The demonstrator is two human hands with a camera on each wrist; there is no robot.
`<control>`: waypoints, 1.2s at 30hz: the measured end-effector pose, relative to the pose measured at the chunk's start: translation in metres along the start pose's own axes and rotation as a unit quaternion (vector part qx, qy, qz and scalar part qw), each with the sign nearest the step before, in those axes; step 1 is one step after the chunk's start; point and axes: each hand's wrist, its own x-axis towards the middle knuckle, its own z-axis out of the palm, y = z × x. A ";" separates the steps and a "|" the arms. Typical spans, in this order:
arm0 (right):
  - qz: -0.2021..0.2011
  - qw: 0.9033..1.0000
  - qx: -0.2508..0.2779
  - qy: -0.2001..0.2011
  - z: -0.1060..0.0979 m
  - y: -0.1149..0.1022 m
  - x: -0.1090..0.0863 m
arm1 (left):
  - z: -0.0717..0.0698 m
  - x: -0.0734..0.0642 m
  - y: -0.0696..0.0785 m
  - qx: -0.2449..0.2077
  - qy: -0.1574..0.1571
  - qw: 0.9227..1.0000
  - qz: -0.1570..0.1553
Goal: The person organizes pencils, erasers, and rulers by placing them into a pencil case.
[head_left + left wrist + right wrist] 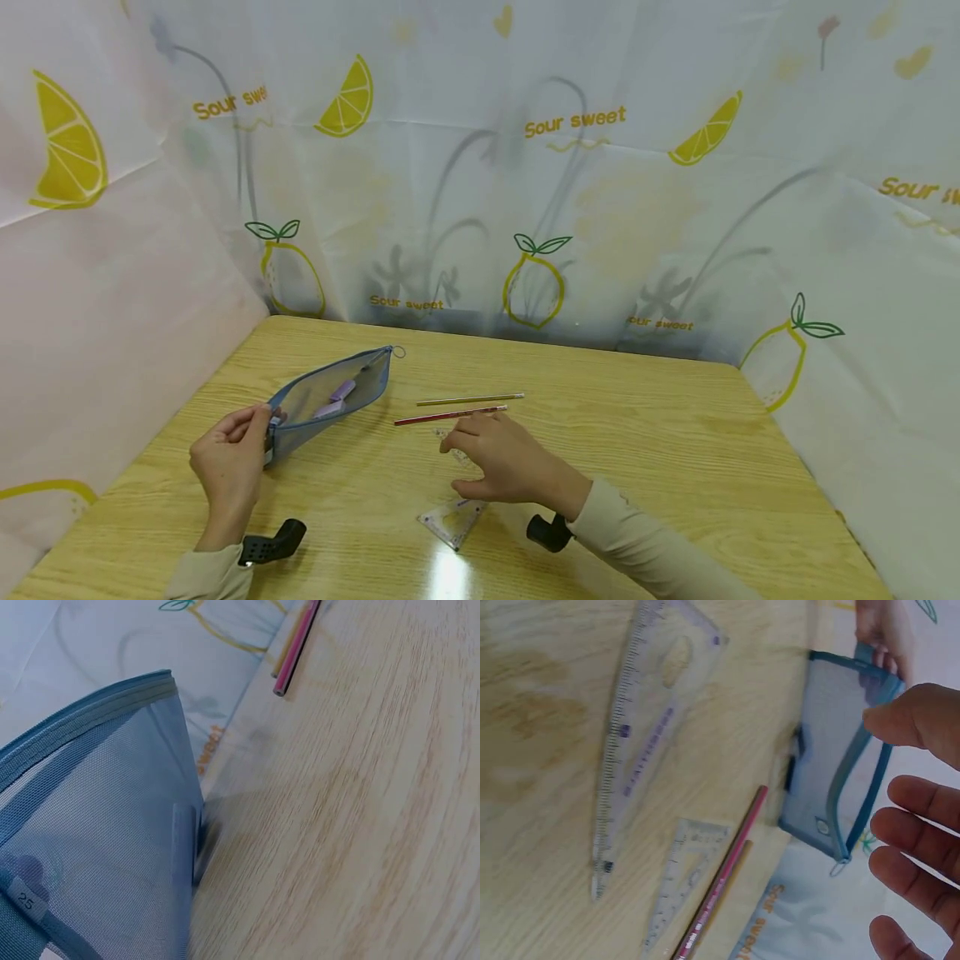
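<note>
My left hand (231, 467) pinches the near left end of a blue mesh zip pouch (303, 435), its mouth gaping upward. Purple items (343, 390) lie inside it. In the left wrist view, mesh hides most of the contents of the pouch (112, 810). My right hand (506, 460) hovers over the table with fingers apart, holding nothing. Just below it lies a clear set square with purple print (646, 754). A smaller clear set square (697, 834), partly covered by the hand in the head view, lies near a red pencil (450, 416) and a yellow pencil (470, 400).
The wooden table (637, 433) runs back to a white curtain (480, 192) with lemon prints, which also hangs along both sides. A black wrist mount (273, 543) sits at the left wrist, another (549, 533) at the right.
</note>
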 end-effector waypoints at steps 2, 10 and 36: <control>-0.003 1.000 -0.002 -0.018 0.004 -0.001 -0.002 | 0.000 0.000 0.000 0.004 0.000 1.000 0.000; -0.017 0.998 -0.009 -0.063 0.016 -0.002 -0.007 | 0.000 0.000 0.001 0.001 -0.004 1.000 -0.003; -0.019 0.992 -0.034 -0.120 0.044 -0.007 -0.009 | -0.002 0.003 -0.001 0.025 -0.009 1.000 -0.002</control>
